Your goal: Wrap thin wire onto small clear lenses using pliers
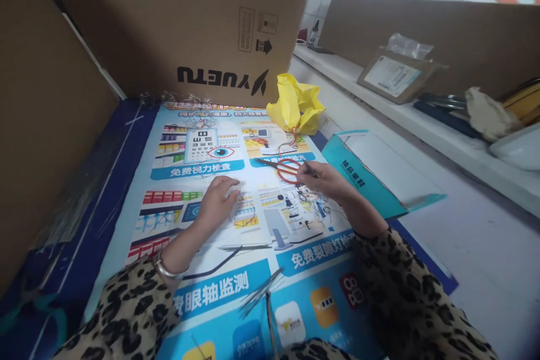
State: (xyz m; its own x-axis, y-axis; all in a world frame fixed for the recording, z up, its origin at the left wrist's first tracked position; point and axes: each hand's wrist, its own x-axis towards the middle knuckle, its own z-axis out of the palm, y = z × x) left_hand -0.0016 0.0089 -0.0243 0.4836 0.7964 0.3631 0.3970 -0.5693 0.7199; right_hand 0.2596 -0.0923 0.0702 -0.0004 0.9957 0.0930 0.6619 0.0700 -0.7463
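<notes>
My right hand is closed at the red handle loops of a pair of scissors, whose blades point left over the printed poster sheet. A small dark piece shows at its fingertips; I cannot make out what it is. To the left, my left hand hovers low over the sheet, fingers loosely bent and thumb apart, with nothing visible between them. Thin wire loops lie close to it. Nearer to me rest a bundle of thin wire pieces and a dark strip. Yellow crumpled paper with reddish cord lies beyond the scissors.
A tall cardboard box walls off the back, with another cardboard panel at left. A teal-and-white box piece lies right of the sheet. Tangled clear wire lies at the back. The right-hand ledge bears a small labelled box.
</notes>
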